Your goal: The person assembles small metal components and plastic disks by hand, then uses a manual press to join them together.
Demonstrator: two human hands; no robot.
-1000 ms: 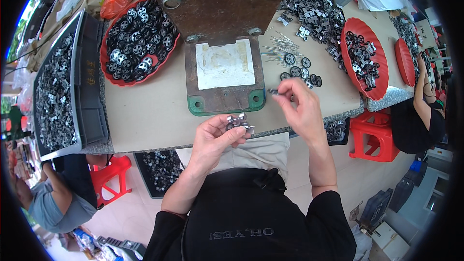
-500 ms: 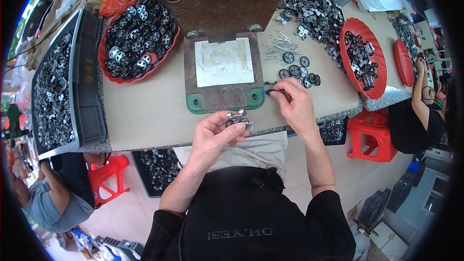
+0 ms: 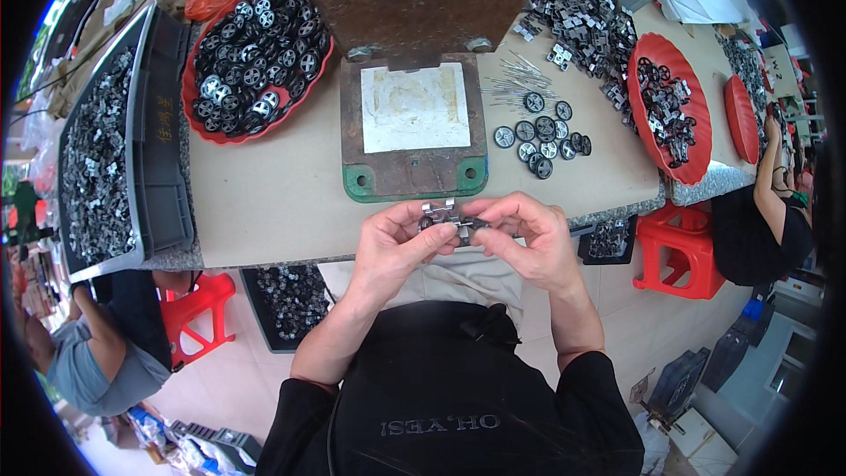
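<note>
Right hand (image 3: 530, 234), moved inward, pinches a dark wheel (image 3: 479, 222) at the metal part (image 3: 440, 209) pinched by the left hand (image 3: 398, 234); loose wheels (image 3: 545, 129) lie unfitted.

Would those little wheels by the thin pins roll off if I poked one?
Probably they'd slide first, since most wheels lie flat. Being round, one stood on edge might roll easily. Each looks tiny, so probably light.

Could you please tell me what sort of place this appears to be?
Probably an assembly workshop: a heavy metal machine stands on the workbench, a red tray holds many black wheels, and a grey bin is full of metal parts.
</note>
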